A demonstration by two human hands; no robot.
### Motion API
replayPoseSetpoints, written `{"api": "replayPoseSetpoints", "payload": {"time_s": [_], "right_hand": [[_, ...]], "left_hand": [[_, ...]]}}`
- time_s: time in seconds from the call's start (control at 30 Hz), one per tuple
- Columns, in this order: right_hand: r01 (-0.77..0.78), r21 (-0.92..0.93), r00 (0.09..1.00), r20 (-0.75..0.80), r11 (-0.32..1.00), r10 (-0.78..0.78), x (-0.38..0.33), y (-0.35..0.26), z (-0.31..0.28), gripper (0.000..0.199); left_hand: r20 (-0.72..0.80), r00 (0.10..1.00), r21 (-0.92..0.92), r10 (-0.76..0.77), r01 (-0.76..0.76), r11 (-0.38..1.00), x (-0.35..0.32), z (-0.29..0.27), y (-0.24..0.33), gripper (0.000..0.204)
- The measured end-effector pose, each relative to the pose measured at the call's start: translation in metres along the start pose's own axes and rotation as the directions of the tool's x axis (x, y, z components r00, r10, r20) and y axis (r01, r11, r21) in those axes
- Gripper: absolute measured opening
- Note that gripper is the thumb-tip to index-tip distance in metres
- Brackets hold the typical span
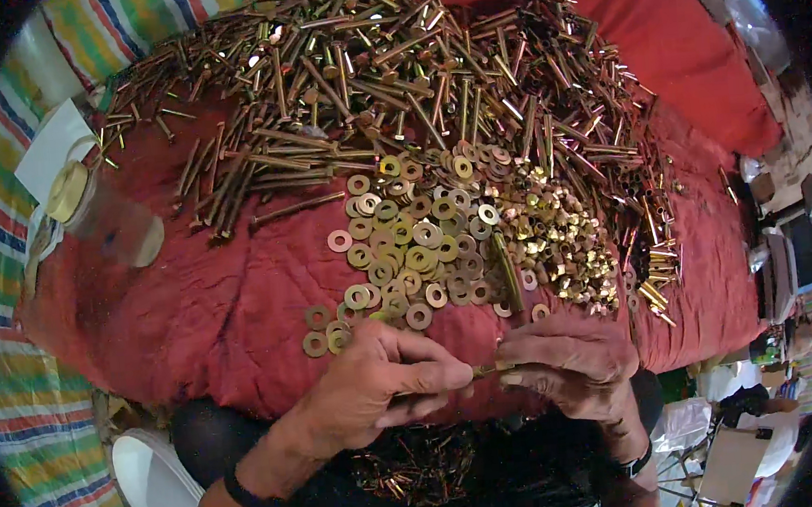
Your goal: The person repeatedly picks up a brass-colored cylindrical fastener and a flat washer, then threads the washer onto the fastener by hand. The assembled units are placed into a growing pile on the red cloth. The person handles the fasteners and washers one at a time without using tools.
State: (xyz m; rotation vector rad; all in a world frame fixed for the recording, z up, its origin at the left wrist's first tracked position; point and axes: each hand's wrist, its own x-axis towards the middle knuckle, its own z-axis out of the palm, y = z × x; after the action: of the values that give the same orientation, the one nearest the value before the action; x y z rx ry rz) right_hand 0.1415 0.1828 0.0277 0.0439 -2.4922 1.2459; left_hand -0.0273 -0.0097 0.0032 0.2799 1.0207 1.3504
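My left hand (387, 377) and my right hand (572, 360) meet above the near edge of the red cloth, fingers closed in a pinch. Between their fingertips a short stretch of a thin brass-coloured bolt (482, 370) shows; its ends are hidden by the fingers. Just beyond the hands lies a spread of flat yellowish washers (406, 253). To its right sits a heap of small shiny nuts (562, 241). A gold-coloured tube-like sleeve (507, 274) lies between washers and nuts. Farther back rises a large pile of long bolts (316, 79).
Metal sleeves (656, 277) lie along the right side. A clear jar with a cream lid (67, 191) lies tipped at the left. More metal fasteners (413, 463) rest in my lap. A white chair (152, 483) stands at lower left, and striped fabric (30, 378) hangs beside it.
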Motion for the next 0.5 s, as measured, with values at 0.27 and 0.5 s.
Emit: {"api": "replayPoseSetpoints", "payload": {"time_s": [0.27, 0.5], "right_hand": [[-0.051, -0.025, 0.997, -0.051, 0.998, 0.049, 0.0, -0.003, 0.005, 0.024], [-0.371, 0.252, 0.927, 0.039, 0.894, 0.374, -0.008, -0.008, 0.004, 0.023]], "left_hand": [[0.003, 0.819, 0.574, 0.574, -0.471, 0.67, 0.006, 0.008, -0.018, 0.017], [0.309, 0.517, 0.832, 0.798, -0.553, 0.037, 0.008, 0.01, -0.023, 0.021]]}}
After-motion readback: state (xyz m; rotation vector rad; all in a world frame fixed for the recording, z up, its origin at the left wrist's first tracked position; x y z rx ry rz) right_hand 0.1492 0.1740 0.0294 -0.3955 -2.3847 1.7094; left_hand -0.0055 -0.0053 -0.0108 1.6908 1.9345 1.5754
